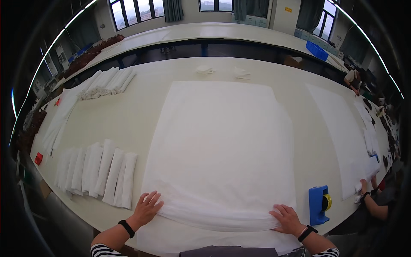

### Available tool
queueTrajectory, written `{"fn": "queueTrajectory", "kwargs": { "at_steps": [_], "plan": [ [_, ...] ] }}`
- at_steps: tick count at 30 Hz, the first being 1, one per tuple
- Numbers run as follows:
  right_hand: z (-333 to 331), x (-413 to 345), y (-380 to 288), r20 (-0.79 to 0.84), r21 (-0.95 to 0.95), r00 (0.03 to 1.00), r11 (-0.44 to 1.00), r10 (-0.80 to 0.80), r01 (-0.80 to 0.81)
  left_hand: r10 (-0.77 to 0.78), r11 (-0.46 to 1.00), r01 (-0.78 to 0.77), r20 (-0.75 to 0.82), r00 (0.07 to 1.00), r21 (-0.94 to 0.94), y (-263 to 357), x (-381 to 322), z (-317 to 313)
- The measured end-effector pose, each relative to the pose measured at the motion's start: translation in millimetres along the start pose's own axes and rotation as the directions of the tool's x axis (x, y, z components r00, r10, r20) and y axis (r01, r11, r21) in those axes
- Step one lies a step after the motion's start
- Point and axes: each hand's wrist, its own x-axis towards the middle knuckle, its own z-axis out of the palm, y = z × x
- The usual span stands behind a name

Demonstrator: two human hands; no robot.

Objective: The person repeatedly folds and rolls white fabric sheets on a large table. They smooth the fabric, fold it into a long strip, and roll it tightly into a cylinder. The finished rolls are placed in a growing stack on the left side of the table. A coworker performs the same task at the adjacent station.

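A wide white sheet of thin material (221,144) lies flat before me on the pale table, its near part gathered into a loose fold (218,221) that runs from side to side. My left hand (148,207) rests at the left end of this fold, fingers spread. At the right end, my right hand (286,218) touches the fold, its thumb hidden or partly under the edge; whether it pinches the material is unclear. More white sheet shows below the fold, close to my body.
White rolls (109,173) lie side by side at the left, with more rolls (109,82) farther back. A blue tape dispenser (316,205) stands right of my right hand. Co-workers' hands (364,186) handle white material at the right. A blue crate (317,50) sits on the far table.
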Motion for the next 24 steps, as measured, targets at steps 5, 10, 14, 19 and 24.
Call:
{"fn": "queueTrajectory", "kwargs": {
  "at_steps": [5, 10, 14, 19, 24],
  "plan": [
    [20.2, 49.7, 60.2, -0.113, -0.009, 0.991, 0.997, 0.071, -0.072, 0.058, 0.991, -0.057, -0.002, 0.998, 0.118, -31.9, 65.5, 6.8],
    [32.6, 108.5, 88.9, -0.311, 0.048, 0.892, 0.943, 0.328, -0.33, -0.237, 0.972, 0.235, -0.154, 0.959, -0.028, -69.7, 135.2, 80.4],
    [39.7, 60.3, 59.6, -0.312, 0.058, 0.915, 0.966, 0.258, -0.252, -0.142, 0.986, 0.13, -0.113, 0.983, -0.106, -54.5, 79.3, 76.9],
    [18.6, -33.4, -17.0, -0.215, 0.014, 0.972, 0.995, 0.097, -0.096, -0.036, 0.998, 0.036, 0.013, 0.999, -0.042, -11.3, -9.3, 8.4],
    [37.2, -6.3, 26.1, -0.216, 0.173, 0.948, 0.965, 0.232, -0.196, 0.0, 0.994, -0.007, -0.063, 0.998, -0.106, -41.9, 36.3, 33.0]
  ]
}}
